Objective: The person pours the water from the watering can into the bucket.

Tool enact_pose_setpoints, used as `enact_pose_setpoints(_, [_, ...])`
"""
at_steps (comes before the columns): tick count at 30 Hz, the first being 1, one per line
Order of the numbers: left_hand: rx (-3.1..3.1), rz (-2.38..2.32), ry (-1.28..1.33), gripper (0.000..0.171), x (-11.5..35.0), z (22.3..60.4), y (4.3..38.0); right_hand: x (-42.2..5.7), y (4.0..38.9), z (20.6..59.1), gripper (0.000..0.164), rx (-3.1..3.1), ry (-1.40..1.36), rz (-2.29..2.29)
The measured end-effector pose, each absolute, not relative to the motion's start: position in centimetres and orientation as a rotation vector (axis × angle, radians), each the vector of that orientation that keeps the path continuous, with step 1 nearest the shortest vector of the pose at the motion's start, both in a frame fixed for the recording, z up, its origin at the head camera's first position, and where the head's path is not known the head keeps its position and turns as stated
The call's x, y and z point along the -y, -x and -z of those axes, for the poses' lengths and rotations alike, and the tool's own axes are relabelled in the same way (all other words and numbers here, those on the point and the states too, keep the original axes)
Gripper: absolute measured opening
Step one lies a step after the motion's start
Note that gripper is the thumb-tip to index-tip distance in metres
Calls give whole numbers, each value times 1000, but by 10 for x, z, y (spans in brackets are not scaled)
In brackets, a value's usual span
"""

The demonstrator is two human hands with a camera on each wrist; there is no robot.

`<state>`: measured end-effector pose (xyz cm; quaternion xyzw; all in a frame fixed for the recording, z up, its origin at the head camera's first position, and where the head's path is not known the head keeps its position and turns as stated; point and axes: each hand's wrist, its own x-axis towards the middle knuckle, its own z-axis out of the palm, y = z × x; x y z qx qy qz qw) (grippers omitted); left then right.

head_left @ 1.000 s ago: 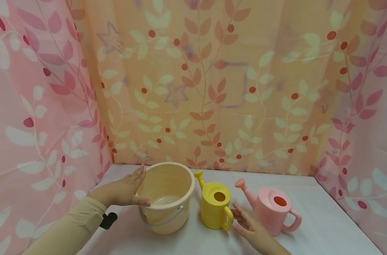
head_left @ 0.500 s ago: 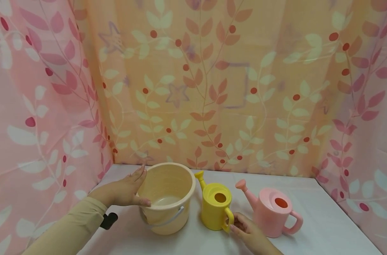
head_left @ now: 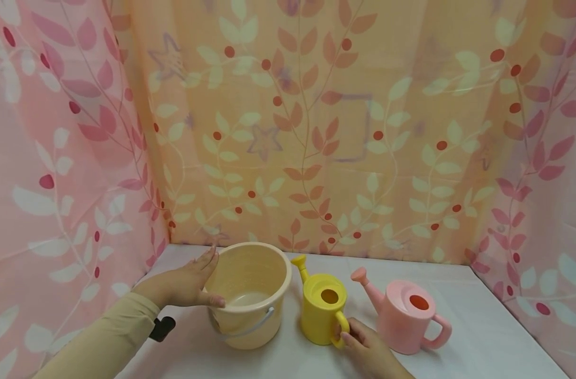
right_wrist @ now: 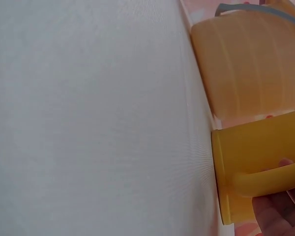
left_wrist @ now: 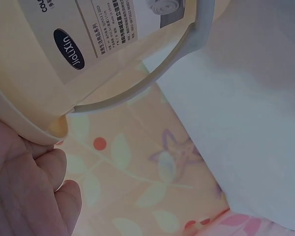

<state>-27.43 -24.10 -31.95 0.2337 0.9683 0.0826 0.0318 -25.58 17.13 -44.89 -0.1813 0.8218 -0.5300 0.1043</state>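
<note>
My left hand (head_left: 184, 284) rests against the left rim of a cream bucket (head_left: 257, 326), with its fingers stretched out and the thumb near the front of the rim. In the left wrist view, the bucket's printed label (left_wrist: 88, 37) and grey handle (left_wrist: 137, 88) show beside that hand (left_wrist: 29, 182). To the bucket's right, a yellow watering can (head_left: 316, 316) stands upright on the table. My right hand (head_left: 370, 350) grips its handle, with the thumb on the near side; the right wrist view shows the fingers (right_wrist: 278, 211) at the can's handle (right_wrist: 270, 179).
A pink watering can (head_left: 401, 321) stands just right of my right hand, its spout toward the yellow can. White cloth covers the table (head_left: 496, 337). Patterned curtains (head_left: 316, 131) enclose the back and both sides.
My right hand has moved left onto the yellow watering can's handle and taken hold of it. The can has shifted slightly toward me. My left hand stays on the bucket rim.
</note>
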Motion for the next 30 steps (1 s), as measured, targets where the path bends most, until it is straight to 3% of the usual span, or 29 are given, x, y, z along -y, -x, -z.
enact_pose_setpoints(15, [-2983, -273, -719, 115, 242, 322, 277, -191, 254, 452, 28, -2476, 588, 1546])
enact_pose_setpoints(30, [-2976, -302, -740, 114, 241, 320, 276, -213, 252, 456, 40, -2532, 388, 1572])
